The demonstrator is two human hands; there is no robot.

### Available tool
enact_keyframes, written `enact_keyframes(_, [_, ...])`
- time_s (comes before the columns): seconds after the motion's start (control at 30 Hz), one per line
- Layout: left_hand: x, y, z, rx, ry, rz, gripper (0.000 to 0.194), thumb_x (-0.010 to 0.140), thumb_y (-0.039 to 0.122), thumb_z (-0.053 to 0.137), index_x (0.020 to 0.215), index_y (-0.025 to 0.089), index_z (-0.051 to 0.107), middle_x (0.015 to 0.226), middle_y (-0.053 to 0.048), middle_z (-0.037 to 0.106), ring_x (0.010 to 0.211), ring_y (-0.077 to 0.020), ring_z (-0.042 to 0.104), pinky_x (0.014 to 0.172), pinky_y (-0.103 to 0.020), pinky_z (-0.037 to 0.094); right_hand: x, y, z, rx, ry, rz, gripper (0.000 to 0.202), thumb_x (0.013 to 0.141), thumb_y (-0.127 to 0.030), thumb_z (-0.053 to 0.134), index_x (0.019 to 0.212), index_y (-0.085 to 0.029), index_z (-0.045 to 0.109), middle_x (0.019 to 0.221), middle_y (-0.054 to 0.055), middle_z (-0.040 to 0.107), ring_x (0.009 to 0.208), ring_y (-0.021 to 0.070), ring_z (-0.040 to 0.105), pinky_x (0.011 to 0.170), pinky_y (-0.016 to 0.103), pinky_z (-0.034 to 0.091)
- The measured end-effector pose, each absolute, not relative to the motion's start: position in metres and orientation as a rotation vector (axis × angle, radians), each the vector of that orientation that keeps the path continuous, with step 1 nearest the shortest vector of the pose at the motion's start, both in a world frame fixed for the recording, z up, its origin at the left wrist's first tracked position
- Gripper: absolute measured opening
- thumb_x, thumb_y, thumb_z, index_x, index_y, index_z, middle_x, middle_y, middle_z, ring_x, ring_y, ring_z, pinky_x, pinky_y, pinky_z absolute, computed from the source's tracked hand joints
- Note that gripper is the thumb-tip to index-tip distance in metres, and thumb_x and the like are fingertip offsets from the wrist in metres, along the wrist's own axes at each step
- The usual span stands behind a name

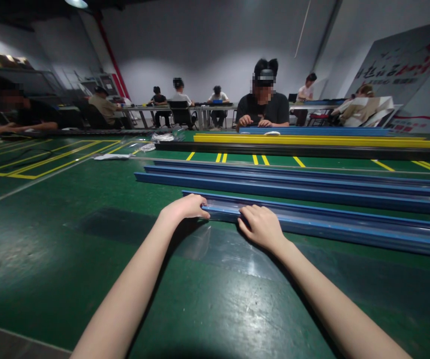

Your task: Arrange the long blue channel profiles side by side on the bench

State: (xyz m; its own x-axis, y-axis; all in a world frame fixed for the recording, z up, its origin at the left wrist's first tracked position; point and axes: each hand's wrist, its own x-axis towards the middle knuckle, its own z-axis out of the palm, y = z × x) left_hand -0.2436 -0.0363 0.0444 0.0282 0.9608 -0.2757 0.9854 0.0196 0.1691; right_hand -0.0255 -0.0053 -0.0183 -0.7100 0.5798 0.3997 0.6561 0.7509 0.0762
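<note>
A long blue U-shaped channel lies across the green table, its open side up. My left hand is closed around its left end, with the thumb at the near wall and the fingers bent over the inside. Farther right, my right hand grips the near wall, fingers curled over the rim and thumb outside. Between my hands, a piece of the channel's trough shows. A clear plastic film lies flat on the table under my wrists.
Behind are more blue channels, a black strip and a yellow channel. Crumpled clear plastic and a white sheet lie back left. Across the table sits a person; several others work farther off.
</note>
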Motion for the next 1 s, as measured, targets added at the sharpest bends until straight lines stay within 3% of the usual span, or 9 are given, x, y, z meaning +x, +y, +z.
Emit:
enact_keyframes(0.4, [-0.247,-0.037,0.047,2.045,1.983,-0.193,0.027,0.068,0.023,0.047,0.089,0.020,0.064,0.087,-0.004,0.068,0.073,-0.0149,0.060,0.058,-0.020,0.040,-0.026,-0.005,-0.021,-0.884,-2.543,-0.401,0.025,0.087,-0.029,0.036,0.083,-0.017,0.057,0.080,0.006,0.062,0.074,0.0165,0.048,0.064,0.030,0.022])
enact_keyframes(0.63, [-0.252,-0.037,0.046,1.993,2.037,-0.248,0.028,0.067,0.030,0.050,0.089,0.020,0.064,0.086,-0.003,0.068,0.070,-0.0142,0.059,0.056,-0.019,0.040,-0.026,-0.006,-0.021,-0.888,-2.547,-0.386,0.025,0.087,-0.029,0.035,0.084,-0.017,0.057,0.080,0.006,0.062,0.074,0.0167,0.048,0.064,0.030,0.022])
enact_keyframes(0.8, [-0.258,-0.038,0.047,1.975,2.037,-0.264,0.038,0.066,0.043,0.054,0.094,0.020,0.064,0.090,-0.004,0.068,0.075,-0.0171,0.061,0.060,-0.021,0.042,-0.026,-0.006,-0.019,-0.918,-2.591,-0.363,0.027,0.088,-0.029,0.032,0.086,-0.017,0.057,0.083,0.007,0.062,0.077,0.0174,0.048,0.065,0.030,0.023])
enact_keyframes(1.0, [-0.258,-0.039,0.050,1.946,2.086,-0.332,0.043,0.065,0.045,0.057,0.100,0.021,0.063,0.101,-0.005,0.066,0.085,-0.0176,0.061,0.066,-0.021,0.043,-0.026,-0.006,-0.019,-0.930,-2.596,-0.356,0.028,0.088,-0.029,0.032,0.087,-0.017,0.057,0.083,0.007,0.062,0.077,0.0176,0.048,0.065,0.030,0.023])
